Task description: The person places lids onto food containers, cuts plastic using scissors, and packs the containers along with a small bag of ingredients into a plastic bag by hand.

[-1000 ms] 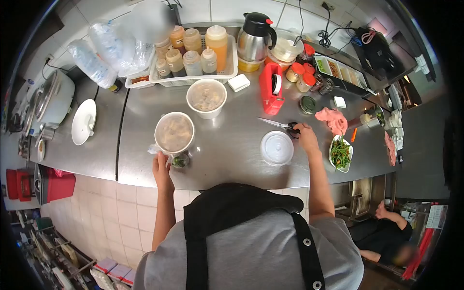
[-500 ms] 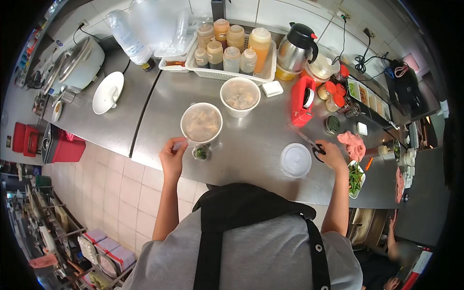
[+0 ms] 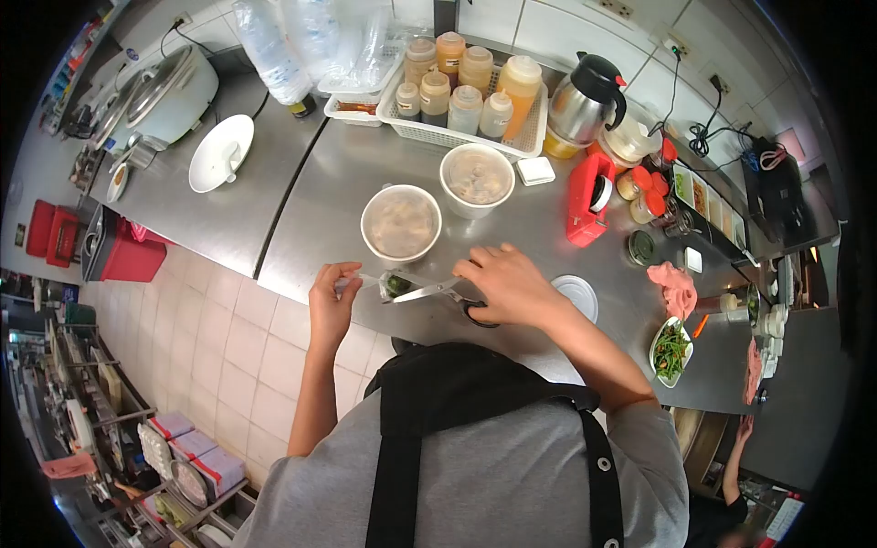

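My left hand (image 3: 335,290) pinches the end of a small clear plastic bag (image 3: 396,285) with something dark green in it, near the counter's front edge. Closed around the handles of the scissors (image 3: 425,290) is my right hand (image 3: 498,283); their blades point left and reach the bag. Just behind the bag stands a white bowl (image 3: 400,223) with a translucent cover and pale food inside. A second covered bowl (image 3: 477,179) is behind it to the right. A round white lid (image 3: 575,298) lies partly behind my right forearm.
Sauce bottles stand in a white basket (image 3: 440,136) at the back. A thermos (image 3: 583,99), red tape dispenser (image 3: 591,201), jars, pink cloth (image 3: 673,290) and dish of green vegetables (image 3: 671,353) are to the right. A white plate (image 3: 222,153) lies left. Another person's arm (image 3: 734,466) shows lower right.
My right hand has carried the scissors left from beside the round lid to the small bag. My left hand still holds the bag, now drawn out straighter. The camera view has shifted.
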The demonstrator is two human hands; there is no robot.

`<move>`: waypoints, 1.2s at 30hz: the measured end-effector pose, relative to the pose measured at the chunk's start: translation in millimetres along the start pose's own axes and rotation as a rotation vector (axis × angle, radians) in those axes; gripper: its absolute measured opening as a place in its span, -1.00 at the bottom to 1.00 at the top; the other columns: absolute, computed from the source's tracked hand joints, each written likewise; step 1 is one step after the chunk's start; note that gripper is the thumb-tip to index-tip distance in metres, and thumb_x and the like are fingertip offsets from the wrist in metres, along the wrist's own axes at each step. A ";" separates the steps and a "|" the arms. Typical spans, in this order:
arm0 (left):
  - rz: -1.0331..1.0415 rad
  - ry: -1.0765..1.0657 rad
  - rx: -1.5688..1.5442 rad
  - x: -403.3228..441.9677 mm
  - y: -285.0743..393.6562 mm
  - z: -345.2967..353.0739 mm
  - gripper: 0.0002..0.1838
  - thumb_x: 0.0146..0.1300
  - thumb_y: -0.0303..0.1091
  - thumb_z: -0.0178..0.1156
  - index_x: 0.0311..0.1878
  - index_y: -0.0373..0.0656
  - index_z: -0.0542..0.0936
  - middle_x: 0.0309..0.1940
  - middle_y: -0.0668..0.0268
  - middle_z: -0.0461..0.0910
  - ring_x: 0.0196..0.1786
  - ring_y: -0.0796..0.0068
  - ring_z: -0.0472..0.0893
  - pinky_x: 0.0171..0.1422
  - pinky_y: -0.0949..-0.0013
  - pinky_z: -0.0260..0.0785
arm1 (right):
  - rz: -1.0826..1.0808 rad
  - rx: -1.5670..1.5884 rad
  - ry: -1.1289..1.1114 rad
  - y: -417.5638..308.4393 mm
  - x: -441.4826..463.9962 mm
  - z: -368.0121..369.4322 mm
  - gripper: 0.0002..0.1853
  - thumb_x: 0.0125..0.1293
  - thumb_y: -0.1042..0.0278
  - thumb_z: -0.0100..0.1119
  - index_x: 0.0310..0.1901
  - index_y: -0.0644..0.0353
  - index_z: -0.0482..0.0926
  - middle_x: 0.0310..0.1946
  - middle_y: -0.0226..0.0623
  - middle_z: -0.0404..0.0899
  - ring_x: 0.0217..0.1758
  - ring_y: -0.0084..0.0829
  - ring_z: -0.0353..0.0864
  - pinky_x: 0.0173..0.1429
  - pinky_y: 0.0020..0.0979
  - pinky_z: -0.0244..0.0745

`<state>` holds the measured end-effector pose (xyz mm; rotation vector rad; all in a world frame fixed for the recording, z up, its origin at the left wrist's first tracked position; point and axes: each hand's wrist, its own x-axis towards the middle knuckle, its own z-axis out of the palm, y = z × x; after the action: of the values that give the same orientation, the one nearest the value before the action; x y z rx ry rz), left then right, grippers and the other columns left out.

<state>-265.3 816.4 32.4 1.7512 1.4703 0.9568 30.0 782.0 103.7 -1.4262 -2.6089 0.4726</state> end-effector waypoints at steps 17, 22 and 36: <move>0.031 0.037 -0.042 6.2 -5.1 1.1 -0.85 0.16 -0.59 0.27 -0.18 -0.24 0.63 -0.28 0.19 0.63 -0.27 0.30 0.63 -0.19 0.35 0.45 | -0.276 -0.225 -0.084 -11.8 92.7 20.5 -0.60 -0.08 0.33 0.46 -0.21 0.24 0.49 -0.34 -0.16 0.55 -0.28 -0.12 0.62 -0.24 -0.16 0.49; -0.006 0.024 -0.107 10.0 -9.5 8.3 -0.86 0.16 -0.59 0.28 -0.19 -0.25 0.63 -0.28 0.23 0.65 -0.31 0.42 0.63 -0.21 0.39 0.45 | -0.246 -0.138 -0.086 -8.1 83.0 21.3 -0.60 -0.08 0.34 0.45 -0.20 0.22 0.50 -0.35 -0.14 0.54 -0.31 -0.09 0.62 -0.27 -0.16 0.50; -0.025 -0.157 -0.196 28.7 -4.8 11.3 -0.89 0.21 -0.58 0.26 -0.18 -0.28 0.62 -0.36 0.36 0.65 -0.36 0.61 0.58 -0.23 0.50 0.45 | -0.136 -0.023 -0.004 -7.5 74.5 30.5 -0.62 -0.03 0.33 0.39 -0.14 0.19 0.52 -0.33 -0.10 0.59 -0.25 -0.10 0.64 -0.21 -0.15 0.52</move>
<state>-255.2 845.2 26.0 1.6232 1.2529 0.8970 -24.5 834.3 74.9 -1.2445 -2.7004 0.4298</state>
